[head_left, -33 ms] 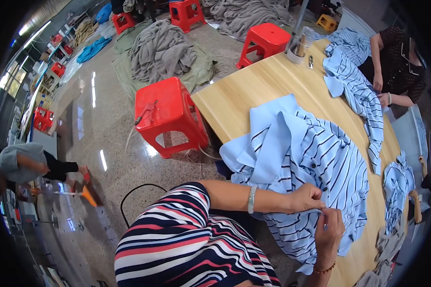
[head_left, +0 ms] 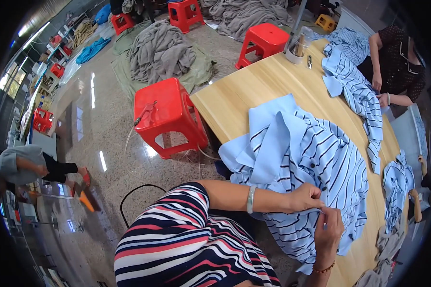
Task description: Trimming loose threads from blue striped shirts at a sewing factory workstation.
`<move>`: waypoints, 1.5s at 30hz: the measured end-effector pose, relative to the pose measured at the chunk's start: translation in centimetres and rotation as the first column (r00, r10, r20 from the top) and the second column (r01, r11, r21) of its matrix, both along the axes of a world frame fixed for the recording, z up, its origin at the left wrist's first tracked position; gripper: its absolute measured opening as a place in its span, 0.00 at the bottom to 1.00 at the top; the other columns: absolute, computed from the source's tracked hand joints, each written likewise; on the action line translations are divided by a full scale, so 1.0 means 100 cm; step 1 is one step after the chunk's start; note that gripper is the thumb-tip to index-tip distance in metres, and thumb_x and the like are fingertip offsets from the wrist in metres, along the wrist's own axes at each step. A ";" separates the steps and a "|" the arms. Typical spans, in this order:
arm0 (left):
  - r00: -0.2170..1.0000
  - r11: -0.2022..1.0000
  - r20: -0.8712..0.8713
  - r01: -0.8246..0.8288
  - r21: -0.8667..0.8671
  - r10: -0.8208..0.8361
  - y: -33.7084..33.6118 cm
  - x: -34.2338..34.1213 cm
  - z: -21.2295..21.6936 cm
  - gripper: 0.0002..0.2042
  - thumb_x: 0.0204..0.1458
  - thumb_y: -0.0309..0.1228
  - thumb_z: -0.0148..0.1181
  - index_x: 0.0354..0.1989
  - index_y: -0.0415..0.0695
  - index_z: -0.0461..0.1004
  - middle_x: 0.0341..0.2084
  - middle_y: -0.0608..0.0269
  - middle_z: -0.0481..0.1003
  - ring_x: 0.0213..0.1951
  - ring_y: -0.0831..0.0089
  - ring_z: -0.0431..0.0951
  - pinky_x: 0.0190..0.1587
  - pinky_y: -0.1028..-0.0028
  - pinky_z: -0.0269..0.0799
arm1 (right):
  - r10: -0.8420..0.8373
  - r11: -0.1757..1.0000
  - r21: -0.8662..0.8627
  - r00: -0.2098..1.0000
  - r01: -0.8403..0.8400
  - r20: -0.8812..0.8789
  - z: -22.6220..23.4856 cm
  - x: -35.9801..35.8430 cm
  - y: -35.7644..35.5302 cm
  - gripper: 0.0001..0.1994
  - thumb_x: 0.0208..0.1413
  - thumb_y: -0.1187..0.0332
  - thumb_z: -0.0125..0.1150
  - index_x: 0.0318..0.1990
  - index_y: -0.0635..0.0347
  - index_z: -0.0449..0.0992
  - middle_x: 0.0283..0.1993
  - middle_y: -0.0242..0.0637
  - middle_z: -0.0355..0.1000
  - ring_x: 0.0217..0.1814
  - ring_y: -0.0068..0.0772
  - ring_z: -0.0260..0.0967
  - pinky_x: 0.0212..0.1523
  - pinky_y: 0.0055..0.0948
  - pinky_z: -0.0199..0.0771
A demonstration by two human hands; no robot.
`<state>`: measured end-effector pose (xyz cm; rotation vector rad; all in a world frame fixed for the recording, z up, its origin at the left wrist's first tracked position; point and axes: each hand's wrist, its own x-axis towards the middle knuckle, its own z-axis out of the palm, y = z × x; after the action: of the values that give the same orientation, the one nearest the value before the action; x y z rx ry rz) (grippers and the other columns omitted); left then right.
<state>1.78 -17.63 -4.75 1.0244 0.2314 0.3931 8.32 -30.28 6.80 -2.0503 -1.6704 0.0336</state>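
Note:
A light blue knit shirt [head_left: 335, 153] with dark and white stripes, plain blue trim and dark buttons lies bunched over the near edge of the wooden table [head_left: 230, 98]. On its near part, my left hand [head_left: 303, 198] is closed with the fingertips pinching the fabric. My right hand [head_left: 328, 230] pinches the same spot from below and to the right, its fingertips meeting those of the left. Whatever small detail lies between the fingertips is hidden.
A red stool [head_left: 160, 107] carrying a small tool with a hose stands left of the table. Across the table a co-worker [head_left: 397, 64] handles another striped garment [head_left: 352, 81]. At far left a person [head_left: 21, 165] holds an orange broom [head_left: 87, 201]. Grey fabric [head_left: 160, 50] is heaped on the floor.
The person at far left has shifted slightly, and the orange broom has moved down a little. My hands keep their pinch on the shirt almost unchanged.

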 end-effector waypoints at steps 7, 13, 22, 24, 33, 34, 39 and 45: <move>0.999 0.949 -0.045 0.004 0.315 0.011 0.001 -0.014 0.018 0.19 0.50 0.34 0.64 0.16 0.38 0.63 0.12 0.72 0.58 0.20 0.84 0.57 0.21 0.73 0.53 | -0.054 0.994 0.099 0.998 0.051 0.031 -0.009 0.000 -0.010 0.14 0.46 0.86 0.58 0.42 0.68 0.73 0.29 0.45 0.67 0.27 0.42 0.67 0.27 0.35 0.68; 0.980 0.839 0.046 0.143 0.524 -0.196 0.017 -0.036 0.032 0.15 0.48 0.32 0.66 0.39 0.40 0.68 0.26 0.66 0.66 0.30 0.78 0.65 0.35 0.73 0.65 | -0.046 0.999 0.021 0.992 0.049 -0.116 -0.007 0.010 -0.004 0.11 0.46 0.80 0.62 0.39 0.66 0.73 0.30 0.44 0.67 0.28 0.45 0.70 0.27 0.38 0.70; 0.993 0.753 -0.056 0.115 0.648 -0.104 0.022 -0.030 0.035 0.04 0.52 0.23 0.56 0.31 0.35 0.68 0.21 0.59 0.64 0.24 0.72 0.64 0.29 0.73 0.61 | 0.032 0.998 -0.043 0.966 -0.044 -0.257 -0.010 0.023 -0.013 0.10 0.48 0.82 0.58 0.40 0.67 0.72 0.35 0.44 0.67 0.31 0.46 0.69 0.32 0.36 0.70; 0.988 0.752 -0.079 0.152 0.642 -0.132 0.024 -0.031 0.032 0.04 0.53 0.23 0.56 0.31 0.35 0.69 0.21 0.59 0.64 0.24 0.72 0.63 0.29 0.73 0.60 | 0.044 0.997 -0.045 0.965 -0.057 -0.258 -0.014 0.025 -0.013 0.09 0.48 0.82 0.57 0.39 0.68 0.72 0.36 0.44 0.67 0.33 0.47 0.69 0.34 0.36 0.70; 0.943 0.802 -0.205 0.330 0.498 -0.260 0.033 -0.032 0.031 0.03 0.57 0.25 0.55 0.32 0.38 0.71 0.21 0.75 0.62 0.26 0.86 0.58 0.26 0.81 0.55 | 0.133 0.991 0.040 0.907 -0.128 -0.400 -0.031 0.033 -0.012 0.09 0.47 0.86 0.53 0.36 0.68 0.70 0.36 0.44 0.66 0.36 0.49 0.68 0.35 0.35 0.68; 0.950 0.827 -0.205 0.306 0.471 -0.235 0.031 -0.031 0.032 0.03 0.57 0.25 0.55 0.32 0.38 0.70 0.21 0.75 0.62 0.25 0.87 0.57 0.26 0.81 0.54 | 0.162 0.987 0.063 0.876 -0.150 -0.454 -0.031 0.035 -0.010 0.09 0.46 0.87 0.54 0.35 0.67 0.69 0.36 0.44 0.65 0.36 0.48 0.67 0.36 0.35 0.68; 0.961 0.811 -0.204 0.266 0.521 -0.185 0.034 -0.031 0.029 0.04 0.56 0.26 0.55 0.32 0.39 0.70 0.20 0.76 0.61 0.24 0.87 0.56 0.25 0.81 0.54 | 0.180 0.982 0.042 0.841 -0.184 -0.511 -0.036 0.040 -0.005 0.09 0.46 0.86 0.53 0.35 0.67 0.68 0.36 0.43 0.65 0.35 0.47 0.65 0.36 0.35 0.67; 0.865 0.708 -0.377 0.491 0.508 -0.330 0.065 -0.054 0.059 0.05 0.53 0.26 0.60 0.35 0.38 0.73 0.23 0.75 0.68 0.26 0.87 0.62 0.28 0.82 0.58 | 0.061 0.984 -0.096 0.799 -0.147 -0.598 -0.023 0.054 -0.020 0.08 0.49 0.84 0.52 0.37 0.65 0.69 0.38 0.39 0.66 0.34 0.35 0.66 0.33 0.28 0.66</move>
<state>-3.64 -11.13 1.18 1.7150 0.0999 -0.1105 13.68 -32.24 4.54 -1.7696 -1.3917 0.7741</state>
